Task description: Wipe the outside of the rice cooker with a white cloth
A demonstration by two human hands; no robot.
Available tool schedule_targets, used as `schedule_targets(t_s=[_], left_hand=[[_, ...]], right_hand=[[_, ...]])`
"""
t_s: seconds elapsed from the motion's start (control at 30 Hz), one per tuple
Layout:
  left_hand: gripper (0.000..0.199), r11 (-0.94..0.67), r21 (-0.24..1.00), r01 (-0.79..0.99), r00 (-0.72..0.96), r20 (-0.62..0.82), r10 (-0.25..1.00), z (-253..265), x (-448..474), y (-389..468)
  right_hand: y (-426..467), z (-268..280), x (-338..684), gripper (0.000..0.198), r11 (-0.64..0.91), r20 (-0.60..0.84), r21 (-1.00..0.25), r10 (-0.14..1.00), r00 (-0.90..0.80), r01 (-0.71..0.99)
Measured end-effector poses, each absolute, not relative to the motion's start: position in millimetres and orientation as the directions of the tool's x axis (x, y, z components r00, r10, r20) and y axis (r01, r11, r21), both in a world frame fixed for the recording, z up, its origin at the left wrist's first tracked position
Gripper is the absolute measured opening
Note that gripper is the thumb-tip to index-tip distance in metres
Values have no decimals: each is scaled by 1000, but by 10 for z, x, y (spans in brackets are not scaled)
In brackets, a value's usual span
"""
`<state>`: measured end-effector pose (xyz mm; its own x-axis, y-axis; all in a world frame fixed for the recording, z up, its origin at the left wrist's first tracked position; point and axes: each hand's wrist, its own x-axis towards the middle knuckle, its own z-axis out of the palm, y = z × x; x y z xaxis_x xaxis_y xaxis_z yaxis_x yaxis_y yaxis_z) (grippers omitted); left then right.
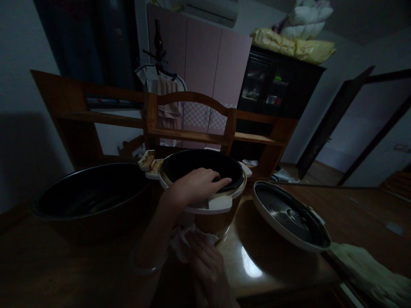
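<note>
In the head view, a rice cooker body (212, 222) with white handles and a dark interior stands on the table. My left hand (199, 184), a clear bangle on its wrist, lies over the cooker's front rim with the fingers curled inward and the thumb pointing right. Lower down, my right hand (207, 261) presses a crumpled white cloth (181, 241) against the cooker's front wall. Left of the cooker is a large black inner pot (93, 214). A round lid (289, 216) rests on the right, its metal inner side facing up.
The glossy wooden table (237, 282) has a low wooden shelf (192, 136) along its back. A pale cloth (369, 269) lies at the lower right. Behind are a pink wardrobe (202, 64), a dark cabinet (266, 85) and a doorway. The room is dim.
</note>
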<state>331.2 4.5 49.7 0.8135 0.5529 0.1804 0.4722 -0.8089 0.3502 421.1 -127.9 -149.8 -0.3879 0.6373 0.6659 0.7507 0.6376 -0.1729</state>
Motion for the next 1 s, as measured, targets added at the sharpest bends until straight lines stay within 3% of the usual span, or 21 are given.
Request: schedule_targets(t_s=[0.1, 0.27, 0.43, 0.67, 0.8, 1.0], left_hand=[[61, -798, 360, 483, 802, 186, 568, 506, 3304, 35], [57, -804, 354, 477, 805, 192, 562, 523, 3300, 14], [54, -836, 311, 453, 827, 205, 524, 494, 3303, 45], [49, -842, 293, 454, 825, 218, 521, 497, 3302, 34], [49, -837, 312, 449, 824, 218, 523, 493, 3310, 37], [58, -816, 334, 472, 806, 210, 553, 461, 3315, 71]], right_hand=[[-1297, -1429, 4195, 63, 644, 661, -199, 645, -384, 738], [-1386, -1317, 4251, 62, 645, 580, -365, 722, -378, 671], [-1491, -1212, 4325, 57, 636, 609, -422, 727, -317, 646], [-1615, -1341, 4434, 41, 578, 681, -530, 726, -95, 621], [-1656, -1462, 4551, 25, 341, 515, -767, 832, 205, 544], [-1624, -1328, 4691, 37, 123, 250, -944, 871, 423, 305]])
